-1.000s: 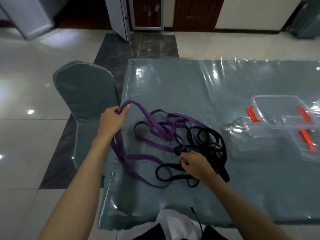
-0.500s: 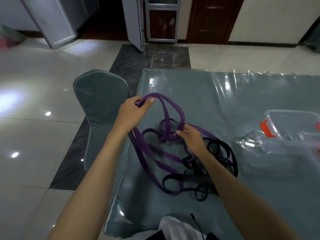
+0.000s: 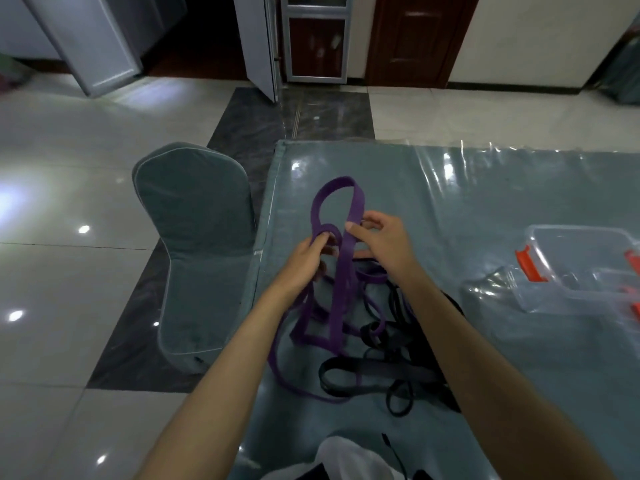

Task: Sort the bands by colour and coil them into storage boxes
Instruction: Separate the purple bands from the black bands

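Rightward, clear storage box (image 3: 581,268) holds no bands.

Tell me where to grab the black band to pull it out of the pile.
Take the black band at its flat near loop, which lies exposed on the table in front of the tangle. Come from above on the near side with the right hand, pinching across the strap's width. Farther back it runs under the purple band.

Far counter (image 3: 485,188): open, passable | centre: purple band (image 3: 337,306) and black bands (image 3: 381,370) tangled, obstructing | right: clear storage box (image 3: 581,268) | left edge: chair (image 3: 194,244) alongside.
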Demonstrator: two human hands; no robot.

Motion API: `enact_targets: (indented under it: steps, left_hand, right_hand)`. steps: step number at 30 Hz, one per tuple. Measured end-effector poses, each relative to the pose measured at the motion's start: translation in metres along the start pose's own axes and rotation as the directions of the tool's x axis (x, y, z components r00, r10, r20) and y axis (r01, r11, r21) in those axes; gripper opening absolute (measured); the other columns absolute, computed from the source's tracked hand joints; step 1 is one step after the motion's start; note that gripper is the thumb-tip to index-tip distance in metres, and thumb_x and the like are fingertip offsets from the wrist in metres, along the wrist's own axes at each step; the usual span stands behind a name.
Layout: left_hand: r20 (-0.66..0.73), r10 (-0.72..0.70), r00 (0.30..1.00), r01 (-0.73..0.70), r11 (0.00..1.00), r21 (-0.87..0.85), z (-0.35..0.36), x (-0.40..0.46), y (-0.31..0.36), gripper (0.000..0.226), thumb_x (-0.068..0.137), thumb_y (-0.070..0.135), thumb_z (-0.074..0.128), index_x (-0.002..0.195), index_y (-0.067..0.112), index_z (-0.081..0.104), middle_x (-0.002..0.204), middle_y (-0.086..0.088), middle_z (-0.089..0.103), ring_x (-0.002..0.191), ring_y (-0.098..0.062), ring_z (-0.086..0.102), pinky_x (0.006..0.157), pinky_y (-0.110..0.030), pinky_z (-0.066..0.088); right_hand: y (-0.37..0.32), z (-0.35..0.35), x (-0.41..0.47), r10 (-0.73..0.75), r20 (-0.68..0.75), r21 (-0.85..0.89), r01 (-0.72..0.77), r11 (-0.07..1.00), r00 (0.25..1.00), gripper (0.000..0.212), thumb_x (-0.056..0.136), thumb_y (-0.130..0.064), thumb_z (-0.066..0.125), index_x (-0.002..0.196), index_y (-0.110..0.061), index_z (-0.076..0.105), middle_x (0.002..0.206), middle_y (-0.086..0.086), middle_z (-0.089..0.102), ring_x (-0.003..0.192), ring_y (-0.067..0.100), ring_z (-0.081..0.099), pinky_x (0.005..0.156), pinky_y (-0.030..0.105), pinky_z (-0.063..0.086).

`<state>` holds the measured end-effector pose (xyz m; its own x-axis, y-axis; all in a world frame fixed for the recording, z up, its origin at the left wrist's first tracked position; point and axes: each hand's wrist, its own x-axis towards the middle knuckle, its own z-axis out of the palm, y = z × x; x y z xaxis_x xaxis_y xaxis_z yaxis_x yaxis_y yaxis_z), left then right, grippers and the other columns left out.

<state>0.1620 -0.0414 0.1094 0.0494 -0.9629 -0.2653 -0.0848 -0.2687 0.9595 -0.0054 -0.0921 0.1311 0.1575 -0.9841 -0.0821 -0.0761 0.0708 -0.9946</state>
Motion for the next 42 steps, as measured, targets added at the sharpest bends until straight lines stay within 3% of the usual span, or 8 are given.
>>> enact_targets:
  steps: [4, 12, 16, 22, 27, 33, 37, 42]
  left_hand:
    - [-0.022, -0.110, 0.994, 0.102, 0.965, -0.242, 0.013, 0.006, 0.005, 0.038, 0.110, 0.049, 0.041, 0.126, 0.024, 0.065, 0.107, -0.001, 0.077, 0.081, -0.012, 0.072, 0.068, -0.031, 0.058]
    - [-0.063, 0.020, 0.998, -0.012, 0.992, 0.125, 0.013, 0.010, 0.013, 0.035, 0.106, 0.041, 0.056, 0.116, 0.014, 0.075, 0.106, -0.006, 0.079, 0.102, -0.022, 0.073, 0.095, -0.038, 0.055]
    - [-0.032, 0.095, 0.995, -0.088, 0.980, 0.177, 0.015, 0.004, 0.029, 0.026, 0.103, 0.037, 0.063, 0.104, 0.015, 0.076, 0.092, -0.004, 0.079, 0.083, -0.014, 0.074, 0.078, -0.029, 0.056]
    - [-0.072, 0.025, 0.997, -0.036, 0.986, -0.164, 0.029, -0.009, 0.067, 0.036, 0.105, 0.038, 0.062, 0.080, 0.013, 0.068, 0.057, 0.001, 0.063, 0.050, -0.014, 0.058, 0.053, -0.026, 0.047]
    - [-0.129, 0.025, 0.991, -0.050, 0.981, -0.190, 0.040, -0.020, 0.095, 0.036, 0.102, 0.040, 0.066, 0.075, 0.016, 0.064, 0.052, 0.007, 0.064, 0.046, -0.010, 0.060, 0.046, -0.020, 0.046]
    - [-0.082, -0.072, 0.994, 0.038, 0.932, -0.360, 0.057, -0.033, 0.098, 0.030, 0.104, 0.037, 0.062, 0.083, 0.017, 0.064, 0.070, -0.002, 0.068, 0.057, -0.015, 0.062, 0.059, -0.027, 0.050]
    - [0.034, -0.113, 0.993, 0.117, 0.975, -0.189, 0.049, -0.040, 0.079, 0.027, 0.100, 0.046, 0.065, 0.110, 0.021, 0.067, 0.096, 0.001, 0.072, 0.088, -0.014, 0.069, 0.075, -0.030, 0.056]
    - [0.418, -0.041, 0.908, 0.006, 0.996, 0.083, 0.034, -0.063, 0.032, 0.099, 0.076, 0.071, 0.073, 0.160, 0.033, 0.037, 0.154, 0.008, 0.052, 0.142, -0.005, 0.048, 0.118, -0.034, 0.035]
  right_hand:
    - [0.020, 0.004, -0.009, 0.097, 0.127, -0.062, -0.089, 0.994, 0.987, 0.014, 0.100, -0.016, 0.071, 0.112, -0.017, 0.077, 0.111, 0.014, 0.076, 0.097, 0.029, 0.078, 0.076, 0.047, 0.067]
    - [0.040, 0.004, -0.027, -0.156, 0.049, -0.333, 0.164, 0.929, 0.986, 0.011, 0.094, -0.023, 0.078, 0.101, -0.014, 0.078, 0.105, 0.001, 0.061, 0.096, 0.011, 0.064, 0.090, 0.021, 0.051]
    - [0.040, -0.002, -0.038, -0.080, -0.150, -0.128, 0.061, 0.990, 0.985, 0.026, 0.086, -0.021, 0.085, 0.083, -0.015, 0.061, 0.089, 0.005, 0.066, 0.079, 0.012, 0.062, 0.081, 0.033, 0.053]
    - [0.036, 0.007, -0.069, 0.072, 0.213, 0.257, -0.127, 0.958, 0.974, 0.039, 0.089, -0.071, 0.063, 0.121, -0.050, 0.074, 0.131, -0.017, 0.072, 0.126, 0.005, 0.065, 0.110, 0.032, 0.051]
    - [0.030, 0.012, -0.091, 0.012, 0.142, 0.312, -0.056, 0.949, 0.990, 0.049, 0.094, -0.073, 0.054, 0.131, -0.046, 0.070, 0.141, -0.009, 0.067, 0.135, 0.011, 0.060, 0.112, 0.028, 0.049]
    - [0.027, 0.008, -0.102, 0.078, -0.099, 0.349, -0.039, 0.936, 0.992, 0.075, 0.092, -0.079, 0.050, 0.075, -0.009, 0.071, 0.050, 0.011, 0.053, 0.039, 0.022, 0.047, 0.042, 0.029, 0.041]
    - [0.009, -0.008, -0.094, 0.198, -0.300, 0.454, -0.043, 0.890, 0.933, 0.063, 0.098, -0.068, 0.050, 0.059, -0.019, 0.060, 0.042, 0.000, 0.040, 0.033, 0.015, 0.033, 0.038, 0.025, 0.032]
    - [-0.032, -0.044, -0.075, 0.346, -0.378, 0.603, -0.055, 0.795, 0.859, 0.053, 0.102, -0.056, 0.055, 0.064, -0.019, 0.057, 0.042, -0.003, 0.039, 0.032, 0.014, 0.032, 0.043, 0.024, 0.036]
